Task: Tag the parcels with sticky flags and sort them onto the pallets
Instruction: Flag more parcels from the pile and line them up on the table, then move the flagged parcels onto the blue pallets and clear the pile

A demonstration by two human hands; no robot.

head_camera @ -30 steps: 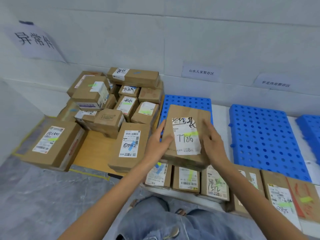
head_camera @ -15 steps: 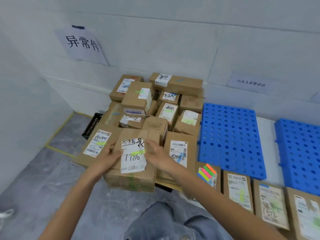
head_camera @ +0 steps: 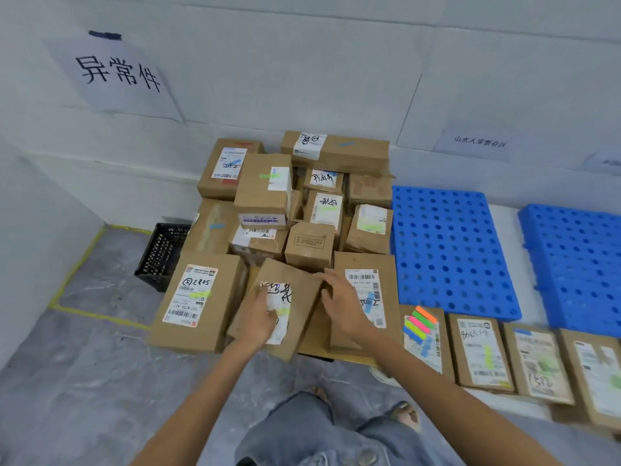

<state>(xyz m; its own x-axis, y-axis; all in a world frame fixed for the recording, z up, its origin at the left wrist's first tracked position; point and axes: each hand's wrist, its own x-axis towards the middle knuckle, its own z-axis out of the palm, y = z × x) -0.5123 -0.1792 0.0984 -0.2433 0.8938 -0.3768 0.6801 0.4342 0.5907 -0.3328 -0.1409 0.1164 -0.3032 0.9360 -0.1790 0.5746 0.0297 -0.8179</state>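
Observation:
A brown parcel [head_camera: 297, 290] with a white label and a green flag lies tilted at the front of the parcel pile, wedged between a box marked 2805 [head_camera: 198, 301] and another labelled box [head_camera: 366, 297]. My left hand [head_camera: 258, 319] rests palm down on its label. My right hand [head_camera: 342, 302] touches its upper right edge with fingers spread. A pad of coloured sticky flags [head_camera: 420, 322] lies on a parcel to the right.
Two blue perforated pallets [head_camera: 447, 250] [head_camera: 578, 264] lie right of the pile. A row of labelled parcels [head_camera: 480, 354] lines the front right. A black crate [head_camera: 161, 253] stands left of the pile, inside yellow floor tape. Paper signs [head_camera: 114, 72] hang on the wall.
I carried the parcel left from over the blue pallet and set it down into the pile's front gap. Both hands have loosened from gripping its sides to lying on it.

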